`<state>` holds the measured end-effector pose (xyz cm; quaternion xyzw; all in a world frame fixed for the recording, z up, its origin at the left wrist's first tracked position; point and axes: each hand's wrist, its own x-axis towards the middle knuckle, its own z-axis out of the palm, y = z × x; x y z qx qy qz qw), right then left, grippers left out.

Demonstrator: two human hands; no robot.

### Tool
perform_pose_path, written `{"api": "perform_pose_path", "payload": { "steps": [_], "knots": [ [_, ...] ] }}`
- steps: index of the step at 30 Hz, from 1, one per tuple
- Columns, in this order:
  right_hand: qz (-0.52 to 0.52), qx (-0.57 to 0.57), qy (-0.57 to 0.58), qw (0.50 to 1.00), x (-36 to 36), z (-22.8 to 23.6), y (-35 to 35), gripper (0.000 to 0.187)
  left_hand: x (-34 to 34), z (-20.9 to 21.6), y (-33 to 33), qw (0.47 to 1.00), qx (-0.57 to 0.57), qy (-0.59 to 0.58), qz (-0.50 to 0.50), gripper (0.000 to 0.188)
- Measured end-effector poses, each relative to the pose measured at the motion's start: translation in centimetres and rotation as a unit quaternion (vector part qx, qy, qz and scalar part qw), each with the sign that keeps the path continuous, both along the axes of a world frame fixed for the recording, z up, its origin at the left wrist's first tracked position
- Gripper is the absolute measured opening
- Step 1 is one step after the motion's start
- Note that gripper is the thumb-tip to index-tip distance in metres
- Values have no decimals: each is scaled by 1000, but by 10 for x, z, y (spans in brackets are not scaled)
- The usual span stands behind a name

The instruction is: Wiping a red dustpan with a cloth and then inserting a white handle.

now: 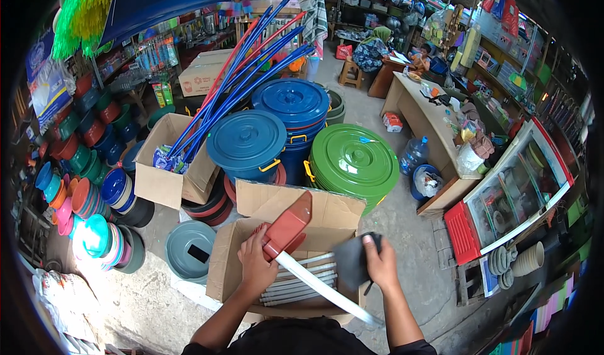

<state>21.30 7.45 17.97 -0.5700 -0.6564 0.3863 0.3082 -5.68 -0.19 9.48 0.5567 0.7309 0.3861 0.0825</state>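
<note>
Open cardboard box point(229, 260) – white poles point(296, 284) inside | left hand point(257, 262) grips red-headed squeegee point(287, 228) | right hand point(379, 264) clutches dark cloth point(351, 260) | bare floor point(409, 229) at 2 o'clock

This is a housewares shop: stacked lidded plastic bins in blue point(294, 103) and green point(354, 160) fill the floor, nested coloured basins point(85, 210) line the left side, blue-handled mops point(242, 72) lean in a carton, and a wooden counter point(421, 119) (with a glass display case point(516, 194) beside it) faces hanging stock.
</note>
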Motion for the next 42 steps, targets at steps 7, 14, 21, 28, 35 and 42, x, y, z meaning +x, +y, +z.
{"api": "perform_pose_path", "payload": {
  "steps": [7,14,21,28,35,42],
  "knots": [
    [146,80,67,984,-67,-22,-41,39,13,-6,2,999,41,4,15,82],
    [418,-51,81,904,-71,-51,0,74,14,-3,-8,993,96,-13,-61,79],
    [380,-324,164,851,-78,-86,-3,54,15,7,-9,990,45,34,-132,86],
    [348,-341,223,844,-60,-76,11,57,-21,12,-20,950,-76,55,-297,93],
    [324,-104,-71,938,-74,-57,18,55,20,2,-25,963,-111,202,-137,90],
    [92,324,-447,829,-115,-90,0,30,46,23,-8,946,-298,105,-78,91]
  ]
}}
